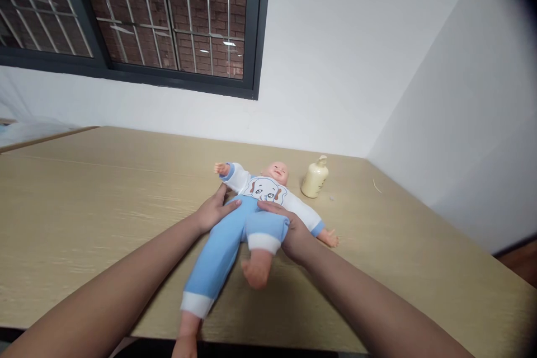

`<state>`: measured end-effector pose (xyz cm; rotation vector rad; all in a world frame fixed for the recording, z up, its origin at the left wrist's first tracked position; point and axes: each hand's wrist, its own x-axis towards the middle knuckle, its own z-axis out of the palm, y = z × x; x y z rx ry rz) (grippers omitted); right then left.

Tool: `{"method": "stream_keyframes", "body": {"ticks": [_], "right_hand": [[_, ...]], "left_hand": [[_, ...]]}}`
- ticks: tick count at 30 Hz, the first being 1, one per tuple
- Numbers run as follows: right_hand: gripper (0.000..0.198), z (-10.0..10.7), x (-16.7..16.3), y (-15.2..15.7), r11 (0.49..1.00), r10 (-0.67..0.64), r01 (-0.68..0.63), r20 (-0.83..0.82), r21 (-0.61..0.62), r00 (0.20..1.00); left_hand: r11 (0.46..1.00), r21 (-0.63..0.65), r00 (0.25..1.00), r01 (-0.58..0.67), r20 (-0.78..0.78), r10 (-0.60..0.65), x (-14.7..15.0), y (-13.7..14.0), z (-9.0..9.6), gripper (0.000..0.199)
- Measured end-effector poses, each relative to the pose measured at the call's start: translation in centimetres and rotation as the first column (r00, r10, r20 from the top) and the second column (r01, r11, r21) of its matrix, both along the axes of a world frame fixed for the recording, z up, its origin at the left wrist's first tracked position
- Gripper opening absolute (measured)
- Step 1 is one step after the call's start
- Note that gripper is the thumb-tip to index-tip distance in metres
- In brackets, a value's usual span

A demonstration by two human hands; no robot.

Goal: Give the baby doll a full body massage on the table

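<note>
A baby doll (232,240) lies on its back on the wooden table, its head toward the wall and its feet toward me. It wears a white top with an animal face and blue trousers with white cuffs. My left hand (216,210) grips its waist on the left side, thumb over the front. On the other side, my right hand (296,232) holds the doll at the hip, fingers reaching over its belly. One leg stretches toward me, and the other is bent up with the foot raised.
A cream pump bottle (315,178) stands right of the doll's head. Farther right lies a thin yellowish strip (377,185) on the table (126,190). White walls border the table at the back and right, below a barred window (176,17).
</note>
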<state>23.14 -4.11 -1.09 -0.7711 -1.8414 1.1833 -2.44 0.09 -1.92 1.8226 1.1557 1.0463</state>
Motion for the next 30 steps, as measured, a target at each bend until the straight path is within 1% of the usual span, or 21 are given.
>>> {"method": "stream_keyframes", "body": {"ticks": [3,5,8,10,12,14,17,20,22,24,27,30], "right_hand": [[0.032,0.4,0.0,-0.3,0.994,0.068,-0.072,-0.052,-0.078,0.996],[0.024,0.8,0.1,-0.8,0.986,0.126,-0.129,-0.033,-0.103,0.991],[0.017,1.7,0.3,-1.7,0.985,0.172,-0.171,0.061,-0.022,0.983],[0.017,2.3,0.4,-2.1,0.976,0.210,-0.215,0.115,0.036,0.971],[0.015,2.6,0.4,-2.3,0.966,0.245,-0.254,0.137,0.049,0.960],[0.008,2.7,0.3,-2.2,0.961,0.260,-0.271,0.147,0.058,0.954],[0.002,2.5,0.3,-1.9,0.951,0.247,-0.279,0.217,0.135,0.945],[0.003,2.4,0.3,-1.7,0.924,0.243,-0.315,0.303,0.217,0.921],[0.005,2.5,0.2,-1.6,0.911,0.251,-0.336,0.325,0.240,0.912],[0.007,2.5,0.1,-1.6,0.907,0.252,-0.339,0.324,0.249,0.912],[0.007,2.3,0.0,-1.7,0.907,0.231,-0.322,0.320,0.270,0.919],[0.008,2.2,0.0,-1.8,0.902,0.215,-0.318,0.335,0.292,0.917]], "left_hand": [[0.999,0.050,1.000,0.008,-0.015,-0.007,0.1,-0.1,0.1,0.084],[0.997,0.068,0.999,0.025,-0.034,-0.023,0.1,0.0,0.0,0.081],[0.997,0.054,0.997,0.051,-0.060,-0.048,0.1,0.2,-0.2,0.076],[0.998,0.030,0.997,0.047,-0.063,-0.045,0.0,0.4,-0.4,0.076],[0.999,0.010,0.997,0.040,-0.061,-0.039,-0.1,0.4,-0.5,0.078],[0.999,0.005,0.998,0.037,-0.060,-0.036,-0.1,0.3,-0.5,0.079],[0.999,0.015,0.997,0.039,-0.064,-0.038,-0.2,0.3,-0.4,0.079],[0.995,0.042,0.994,0.085,-0.073,-0.082,-0.2,0.3,-0.4,0.076],[0.992,0.070,0.990,0.107,-0.099,-0.100,-0.2,0.5,-0.5,0.075],[0.990,0.088,0.986,0.106,-0.140,-0.093,-0.3,0.6,-0.5,0.074],[0.990,0.091,0.977,0.105,-0.193,-0.086,-0.5,0.7,-0.5,0.073],[0.991,0.081,0.977,0.105,-0.194,-0.088,-0.6,0.6,-0.4,0.071]]}}
